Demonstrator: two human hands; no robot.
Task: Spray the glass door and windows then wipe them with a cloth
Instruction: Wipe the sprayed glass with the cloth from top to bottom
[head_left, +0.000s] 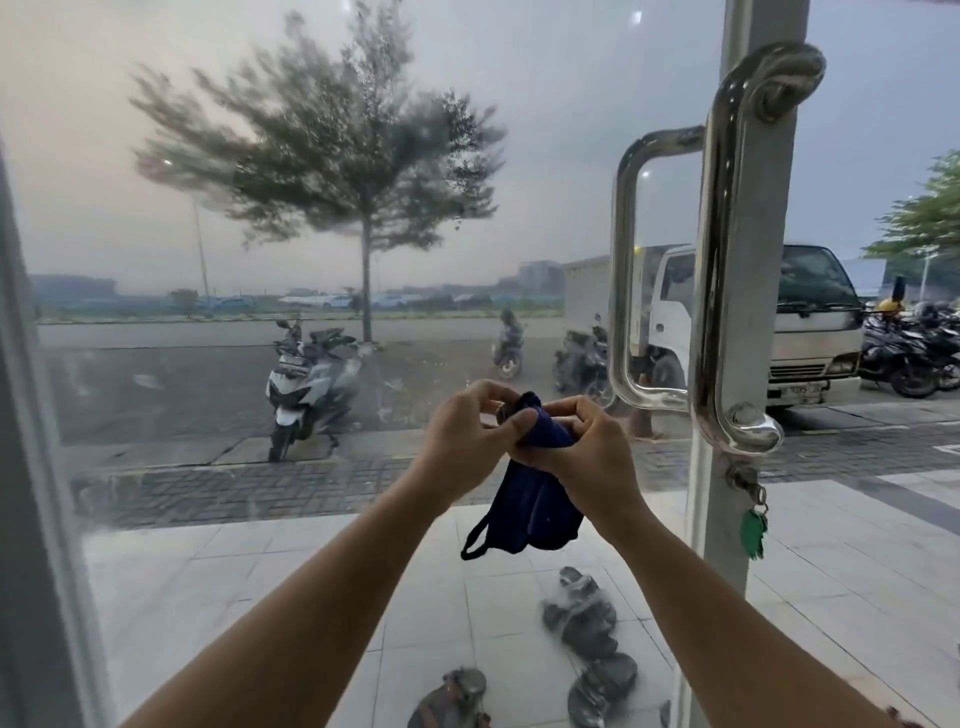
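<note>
A dark blue cloth (535, 506) hangs in front of the glass door (322, 218), bunched at its top and with a loop dangling at the lower left. My left hand (467, 434) pinches the bunched top from the left. My right hand (584, 447) grips the same cloth from the right, fingers curled round it. Both hands meet at mid-height, close to the pane. Smears and spray streaks show on the glass. No spray bottle is in view.
A polished steel pull handle (727, 249) stands on the door's right stile, with a key and green tag (754, 530) in the lock below. A grey frame (31, 467) borders the left. Sandals (582, 613) lie on the tiles outside; scooters and a truck are parked beyond.
</note>
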